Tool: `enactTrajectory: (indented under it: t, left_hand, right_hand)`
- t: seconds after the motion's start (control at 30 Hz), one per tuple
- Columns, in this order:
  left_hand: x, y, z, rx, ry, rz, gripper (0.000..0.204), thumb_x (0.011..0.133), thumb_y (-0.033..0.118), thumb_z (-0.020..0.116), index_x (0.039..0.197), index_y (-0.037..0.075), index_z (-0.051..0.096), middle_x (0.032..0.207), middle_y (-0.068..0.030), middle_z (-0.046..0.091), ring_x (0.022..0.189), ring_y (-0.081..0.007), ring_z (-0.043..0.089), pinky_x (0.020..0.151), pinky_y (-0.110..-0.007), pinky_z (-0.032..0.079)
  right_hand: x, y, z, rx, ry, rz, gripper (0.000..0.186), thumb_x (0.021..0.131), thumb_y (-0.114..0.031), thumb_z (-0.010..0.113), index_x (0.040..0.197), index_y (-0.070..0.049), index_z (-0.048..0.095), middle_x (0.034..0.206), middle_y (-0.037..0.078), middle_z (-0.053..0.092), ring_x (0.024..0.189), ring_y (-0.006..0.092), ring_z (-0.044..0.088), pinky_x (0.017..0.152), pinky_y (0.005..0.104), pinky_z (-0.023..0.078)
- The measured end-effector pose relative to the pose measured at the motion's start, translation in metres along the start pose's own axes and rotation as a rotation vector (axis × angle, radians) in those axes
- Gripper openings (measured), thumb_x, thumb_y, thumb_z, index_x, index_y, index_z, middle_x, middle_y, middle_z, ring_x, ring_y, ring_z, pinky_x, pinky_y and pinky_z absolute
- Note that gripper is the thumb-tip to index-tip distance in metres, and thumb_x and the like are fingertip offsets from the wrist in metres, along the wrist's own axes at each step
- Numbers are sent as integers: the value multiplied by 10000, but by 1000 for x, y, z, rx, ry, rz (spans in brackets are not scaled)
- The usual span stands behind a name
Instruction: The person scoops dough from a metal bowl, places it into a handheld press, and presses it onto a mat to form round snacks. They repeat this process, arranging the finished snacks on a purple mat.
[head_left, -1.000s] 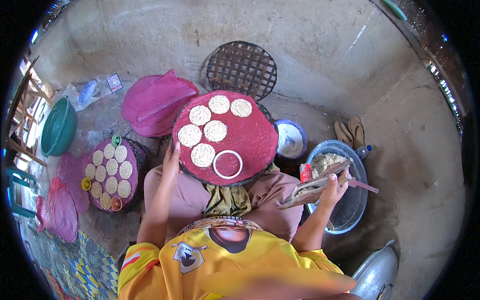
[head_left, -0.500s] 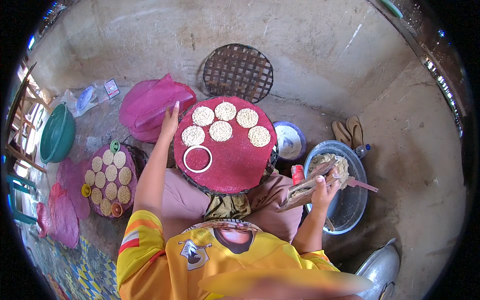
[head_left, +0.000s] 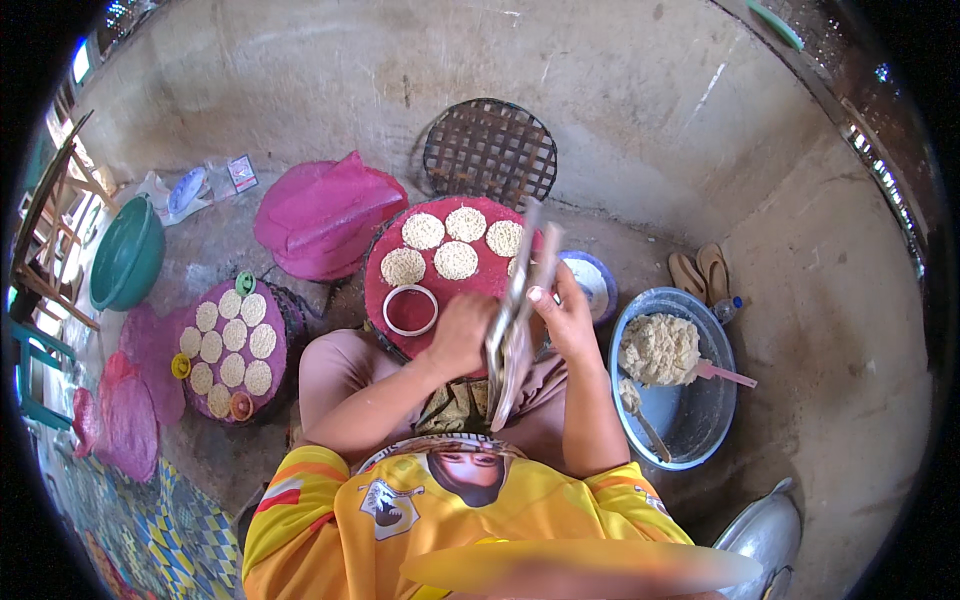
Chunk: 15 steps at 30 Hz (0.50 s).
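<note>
Over my lap, upright and smeared by motion, is a wooden press of two long boards [head_left: 512,335]. My right hand [head_left: 568,318] grips it from the right, thumb against the boards. My left hand [head_left: 465,328] is closed against its left side, fingertips hidden. Behind the press lies a round tray covered with red cloth [head_left: 385,265], carrying several flat discs of noodle-like dough [head_left: 456,260]. One disc at the tray's right is partly covered by the press. A white ring [head_left: 410,310] rests on the cloth, left of the press.
At right, a blue-grey basin [head_left: 685,440] holds pale dough [head_left: 660,350] and a pink-handled tool [head_left: 728,374]. A bowl of white powder [head_left: 590,285] stands behind my right hand. At left, a second tray [head_left: 225,345] bears several discs. A woven tray [head_left: 490,150] leans on the wall.
My right hand has brought the press from over the basin to above my lap, turning it upright. My left hand has left the red-covered tray's left edge and come to the press.
</note>
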<state>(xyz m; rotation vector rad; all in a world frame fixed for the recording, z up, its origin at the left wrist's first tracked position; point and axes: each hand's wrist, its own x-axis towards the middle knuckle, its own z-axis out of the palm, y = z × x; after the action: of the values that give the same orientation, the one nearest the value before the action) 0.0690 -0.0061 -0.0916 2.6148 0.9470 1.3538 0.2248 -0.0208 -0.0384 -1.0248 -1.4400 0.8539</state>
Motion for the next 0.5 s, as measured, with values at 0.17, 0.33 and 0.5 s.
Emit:
enactTrajectory:
  t: [0.17,0.33,0.5]
  left_hand:
    - [33,-28,-24,159,468,-305,239,632,192,630,757,18,524,691,-149,524,644,-322,515,598,-422,402]
    - [24,-48,-34,-235,117,-488,250,640,132,619,839,-8,559,791,-197,570,746,-352,556,670,-404,438]
    - [15,-57,-33,-753,-156,-486,378,605,138,653,921,-34,540,904,-238,566,863,-363,543,751,-378,438]
  right_hand:
    - [-41,17,42,-144,9,33,589,819,-281,536,1277,-3,294,1139,203,496,1051,232,492,880,321,385]
    - [-52,31,37,-78,25,54,556,825,-313,559,1207,47,376,982,115,590,887,204,574,777,304,446]
    - [-39,28,0,-676,-3,44,613,610,-478,693,932,-5,472,694,137,577,640,234,587,574,298,438]
